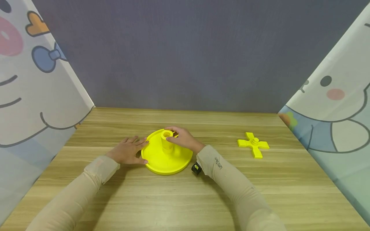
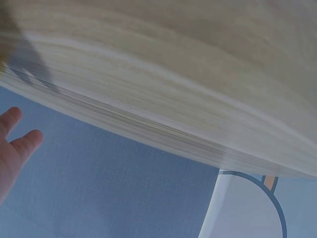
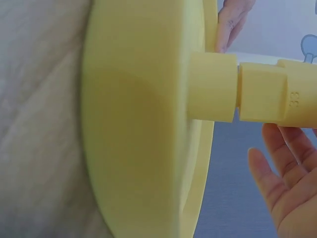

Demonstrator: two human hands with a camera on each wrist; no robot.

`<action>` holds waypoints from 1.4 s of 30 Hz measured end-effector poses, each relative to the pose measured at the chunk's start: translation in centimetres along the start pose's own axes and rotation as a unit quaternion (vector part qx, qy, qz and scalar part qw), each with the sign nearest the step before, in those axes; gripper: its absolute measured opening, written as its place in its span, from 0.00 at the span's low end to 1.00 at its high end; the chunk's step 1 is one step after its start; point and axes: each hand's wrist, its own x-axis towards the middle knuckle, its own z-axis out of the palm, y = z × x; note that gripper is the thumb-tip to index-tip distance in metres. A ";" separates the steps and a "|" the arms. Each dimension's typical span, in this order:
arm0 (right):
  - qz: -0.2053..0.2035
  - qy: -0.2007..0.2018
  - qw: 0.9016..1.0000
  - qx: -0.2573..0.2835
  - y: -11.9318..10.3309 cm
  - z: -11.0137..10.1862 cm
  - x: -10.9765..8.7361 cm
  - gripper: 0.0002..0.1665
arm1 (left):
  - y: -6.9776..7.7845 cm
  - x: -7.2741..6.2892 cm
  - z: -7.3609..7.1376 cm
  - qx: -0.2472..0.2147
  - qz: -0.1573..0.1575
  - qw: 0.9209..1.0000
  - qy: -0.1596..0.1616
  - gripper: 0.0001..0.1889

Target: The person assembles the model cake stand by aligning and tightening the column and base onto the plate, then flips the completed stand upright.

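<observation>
A round yellow tray (image 1: 167, 165) with a raised rim lies on the table, a short hollow post (image 3: 212, 87) rising from its middle. My right hand (image 1: 185, 139) pinches a yellow tube (image 1: 166, 134) by its upper part, fingers behind it and thumb in front. In the right wrist view the tube, marked 33, lines up with the post, and a narrow gap shows between them. My left hand (image 1: 128, 150) touches the tray's left rim with spread, fairly straight fingers. The left wrist view catches only a few fingertips (image 2: 27, 144).
To the right, a yellow cross-shaped piece (image 1: 254, 145) with a round knob lies flat on the wooden table (image 1: 162, 205). A grey wall (image 1: 185, 57) stands behind, with cartoon-printed sheets at both sides. A small black device (image 1: 196, 168) sits under my right wrist.
</observation>
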 end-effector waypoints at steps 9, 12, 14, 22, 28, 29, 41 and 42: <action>-0.001 0.009 1.000 0.001 -0.2 -0.1 0.0 0.32 | 0.0 -0.1 -0.2 0.001 0.003 1.000 0.002 0.48; -0.023 0.004 1.000 -0.008 -0.1 -0.2 0.0 0.29 | -0.1 -0.1 -0.1 0.001 0.003 1.000 0.004 0.48; -0.029 0.000 1.000 -0.010 -0.1 -0.3 -0.1 0.26 | -0.1 -0.1 -0.1 0.001 0.004 1.000 0.007 0.48; 0.019 -0.003 1.000 0.016 -0.5 -0.7 -0.1 0.26 | -0.1 -0.2 -0.2 0.005 0.011 1.000 0.016 0.47; 0.016 0.002 1.000 0.014 -0.1 -0.5 -0.1 0.32 | 0.0 -0.1 -0.1 0.001 0.013 1.000 0.013 0.47; 0.011 0.001 1.000 0.010 -0.1 -0.5 -0.1 0.32 | 0.0 0.0 -0.1 0.001 0.012 1.000 0.012 0.48; 0.020 0.005 1.000 -0.003 -0.2 -0.2 0.1 0.31 | 0.0 0.0 0.0 0.006 0.010 1.000 0.012 0.47; 0.017 0.002 1.000 -0.004 -0.2 -0.2 0.0 0.30 | 0.0 0.0 0.0 0.005 0.009 1.000 0.011 0.48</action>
